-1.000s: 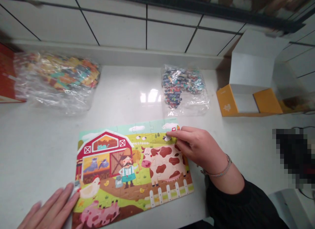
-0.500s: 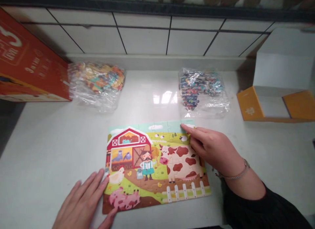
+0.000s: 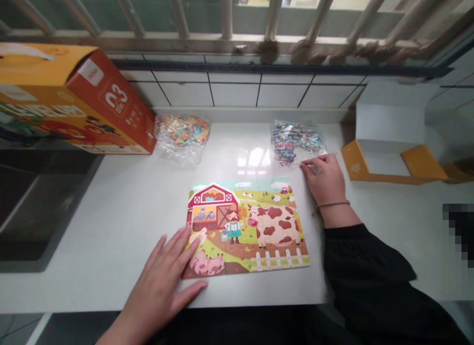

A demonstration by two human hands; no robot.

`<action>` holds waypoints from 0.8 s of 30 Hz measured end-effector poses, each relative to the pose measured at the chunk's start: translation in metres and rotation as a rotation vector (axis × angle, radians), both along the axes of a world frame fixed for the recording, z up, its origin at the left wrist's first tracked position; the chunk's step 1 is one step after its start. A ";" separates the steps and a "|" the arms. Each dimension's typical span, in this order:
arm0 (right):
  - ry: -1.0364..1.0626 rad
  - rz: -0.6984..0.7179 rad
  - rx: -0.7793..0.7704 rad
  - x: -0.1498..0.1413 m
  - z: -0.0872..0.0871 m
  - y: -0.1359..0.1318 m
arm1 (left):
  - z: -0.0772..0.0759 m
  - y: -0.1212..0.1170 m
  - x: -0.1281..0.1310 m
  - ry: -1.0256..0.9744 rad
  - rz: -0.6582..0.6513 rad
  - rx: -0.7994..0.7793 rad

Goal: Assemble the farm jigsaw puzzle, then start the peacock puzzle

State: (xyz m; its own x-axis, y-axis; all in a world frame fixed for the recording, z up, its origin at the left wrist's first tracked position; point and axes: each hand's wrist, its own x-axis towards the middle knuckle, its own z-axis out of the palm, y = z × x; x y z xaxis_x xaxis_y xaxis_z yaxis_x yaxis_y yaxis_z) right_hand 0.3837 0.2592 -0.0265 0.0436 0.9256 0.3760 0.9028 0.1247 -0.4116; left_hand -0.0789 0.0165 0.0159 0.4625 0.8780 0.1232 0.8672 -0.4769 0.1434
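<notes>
A farm jigsaw puzzle [image 3: 247, 229] with a red barn, a farmer, a cow and a pig lies assembled on the white counter [image 3: 122, 221]. My left hand [image 3: 168, 271] lies flat with fingers spread, its fingertips on the puzzle's lower left corner. My right hand [image 3: 324, 177] rests on the counter just right of the puzzle's top right corner, fingers curled, with its fingertips at the edge of a clear bag of dark puzzle pieces [image 3: 294, 141]. Whether it grips the bag I cannot make out.
A second clear bag of colourful pieces [image 3: 182, 133] lies at the back. An orange puzzle box [image 3: 70, 100] stands at the left beside a dark sink [image 3: 33, 211]. An open white and orange box [image 3: 392, 147] sits at the right. Window bars run above the tiled wall.
My right hand left the puzzle's top right corner and moved back and right to the bag of dark pieces. The view pulled back and tilted up. My left hand stays on the lower left corner.
</notes>
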 end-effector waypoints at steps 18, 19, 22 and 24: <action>0.057 -0.093 0.299 -0.006 0.037 -0.012 | -0.024 0.102 0.086 -0.034 -0.170 -0.095; 0.056 -0.092 0.320 -0.007 0.039 -0.015 | -0.024 0.108 0.087 -0.037 -0.169 -0.097; 0.054 -0.055 0.371 -0.011 0.047 -0.028 | -0.022 0.128 0.090 -0.033 -0.175 -0.105; 0.050 -0.012 0.383 -0.016 0.052 -0.040 | -0.020 0.142 0.093 -0.028 -0.182 -0.111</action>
State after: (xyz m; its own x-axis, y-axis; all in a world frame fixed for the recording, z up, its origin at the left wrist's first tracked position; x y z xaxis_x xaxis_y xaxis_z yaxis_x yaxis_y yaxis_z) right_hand 0.3676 0.2192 0.0254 0.0810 0.7179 0.6914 0.8849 0.2674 -0.3813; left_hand 0.0145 0.1586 -0.0037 0.6122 0.7894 0.0460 0.7632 -0.6051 0.2266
